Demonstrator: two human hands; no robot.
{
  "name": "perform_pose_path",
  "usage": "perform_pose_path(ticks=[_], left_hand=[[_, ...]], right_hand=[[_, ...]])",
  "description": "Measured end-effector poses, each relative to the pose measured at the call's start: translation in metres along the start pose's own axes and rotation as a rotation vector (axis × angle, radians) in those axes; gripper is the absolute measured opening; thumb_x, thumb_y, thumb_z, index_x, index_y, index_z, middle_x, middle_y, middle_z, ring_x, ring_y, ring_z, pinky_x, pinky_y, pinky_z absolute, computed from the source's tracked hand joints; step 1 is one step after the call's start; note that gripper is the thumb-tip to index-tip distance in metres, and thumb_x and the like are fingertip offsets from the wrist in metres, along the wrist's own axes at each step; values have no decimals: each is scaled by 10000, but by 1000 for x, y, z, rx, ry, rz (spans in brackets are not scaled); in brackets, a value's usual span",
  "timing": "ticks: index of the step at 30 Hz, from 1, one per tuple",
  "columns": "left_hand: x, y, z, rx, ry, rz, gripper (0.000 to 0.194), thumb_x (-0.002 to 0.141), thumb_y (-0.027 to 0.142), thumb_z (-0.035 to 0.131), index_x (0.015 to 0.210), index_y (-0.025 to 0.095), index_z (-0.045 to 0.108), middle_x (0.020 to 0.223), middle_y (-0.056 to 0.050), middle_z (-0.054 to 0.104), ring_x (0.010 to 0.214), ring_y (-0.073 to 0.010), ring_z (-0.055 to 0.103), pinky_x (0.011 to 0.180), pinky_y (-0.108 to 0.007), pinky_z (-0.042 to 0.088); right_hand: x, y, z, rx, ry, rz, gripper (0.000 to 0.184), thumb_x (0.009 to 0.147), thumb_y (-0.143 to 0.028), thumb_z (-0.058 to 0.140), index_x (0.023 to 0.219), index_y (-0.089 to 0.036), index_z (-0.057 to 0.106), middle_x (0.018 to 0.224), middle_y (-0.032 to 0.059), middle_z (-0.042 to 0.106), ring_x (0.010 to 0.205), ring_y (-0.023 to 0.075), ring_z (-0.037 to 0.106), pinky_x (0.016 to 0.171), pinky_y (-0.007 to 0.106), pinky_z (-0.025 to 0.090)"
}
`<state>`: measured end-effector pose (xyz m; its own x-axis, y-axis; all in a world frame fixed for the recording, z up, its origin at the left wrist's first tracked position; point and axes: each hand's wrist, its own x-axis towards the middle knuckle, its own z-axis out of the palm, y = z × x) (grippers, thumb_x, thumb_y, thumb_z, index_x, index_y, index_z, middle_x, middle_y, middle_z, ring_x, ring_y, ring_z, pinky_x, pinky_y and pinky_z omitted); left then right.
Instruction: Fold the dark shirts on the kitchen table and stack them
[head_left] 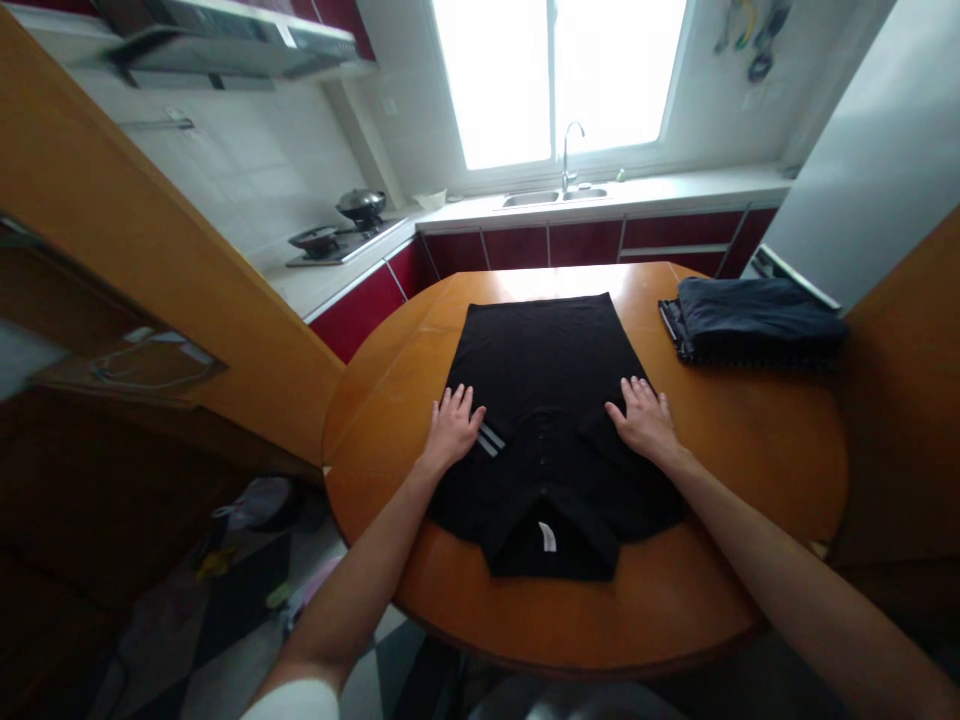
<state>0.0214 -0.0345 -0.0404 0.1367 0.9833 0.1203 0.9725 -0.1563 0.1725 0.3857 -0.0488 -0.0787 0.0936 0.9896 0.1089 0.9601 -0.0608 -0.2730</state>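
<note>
A black polo shirt (546, 370) lies spread on the round wooden table (555, 630), its collar toward me and its hem toward the window. Its sleeves are folded in over the front, and two white stripes show on the left one. A white label is visible inside the collar. My left hand (451, 425) rests flat on the shirt's left edge beside the stripes, fingers stretched out. On the opposite edge, my right hand (643, 418) lies flat with its fingers spread. Neither hand grips the fabric.
A stack of folded dark clothes (757, 320) sits at the table's back right. Beyond are a counter with a sink (532, 198), and a stove (349, 243) with a wok and a pan. Wooden panels (247, 330) stand at left and right.
</note>
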Motion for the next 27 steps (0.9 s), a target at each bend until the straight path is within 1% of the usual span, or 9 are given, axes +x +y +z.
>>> perform_pose_path(ticks=[4,8,12,14,16,18,20,23,27], left_hand=[[-3,-8,8,73,-92,-50,698,1021,568,268,1603,183,265,1665,-78,233,1531,-384,154,1207,-616,179],[-3,-9,11,92,-78,-72,706,1005,613,263,1604,240,272,1665,-36,248,1523,-412,151,1205,-615,188],[-5,-7,8,111,-22,-85,675,1006,605,291,1595,275,297,1673,-46,225,1519,-411,177,1195,-618,216],[-11,-4,4,134,18,-53,653,1010,582,326,1589,280,309,1677,-66,203,1527,-407,150,1189,-655,187],[-21,0,0,137,34,52,622,1019,547,352,1582,285,322,1670,-79,222,1537,-380,132,1186,-683,138],[-36,2,-3,98,-11,187,584,1030,521,358,1573,307,333,1659,-70,260,1541,-342,150,1189,-680,132],[-52,1,-4,46,-83,269,565,1038,518,352,1571,331,325,1655,-48,275,1540,-316,173,1194,-655,169],[-75,-8,-7,10,-132,277,567,1042,532,337,1572,331,319,1662,-39,253,1544,-305,160,1201,-622,199],[-102,-24,-12,13,-126,307,570,1045,519,351,1578,322,305,1663,-53,246,1546,-286,160,1217,-582,193]], right_hand=[[0,1,2,11,5,-2,712,1009,-532,304,1555,-78,336,1628,174,298,1517,288,225,1219,531,150],[1,1,3,15,5,-4,703,1010,-526,308,1556,-84,334,1627,171,304,1519,285,220,1218,534,144],[0,-2,-2,16,4,4,698,1012,-517,318,1558,-82,332,1627,175,300,1516,289,225,1216,538,150],[-4,-6,-8,5,46,3,678,1013,-491,330,1557,-86,335,1634,189,278,1522,303,205,1210,567,135],[-10,-13,-16,-13,127,-33,642,1014,-446,343,1551,-94,349,1643,195,247,1535,310,156,1205,605,82],[-19,-22,-24,-5,191,-107,604,1015,-405,351,1536,-101,382,1647,184,243,1543,298,127,1207,612,47],[-32,-33,-30,49,184,-210,569,1018,-383,356,1522,-125,417,1643,160,269,1544,277,142,1219,587,78],[-60,-48,-36,177,78,-417,525,1031,-367,358,1519,-194,438,1642,111,292,1540,247,176,1227,552,153],[-104,-54,-45,329,-113,-668,530,1041,-363,389,1556,-238,376,1655,79,263,1543,226,163,1233,525,198]])
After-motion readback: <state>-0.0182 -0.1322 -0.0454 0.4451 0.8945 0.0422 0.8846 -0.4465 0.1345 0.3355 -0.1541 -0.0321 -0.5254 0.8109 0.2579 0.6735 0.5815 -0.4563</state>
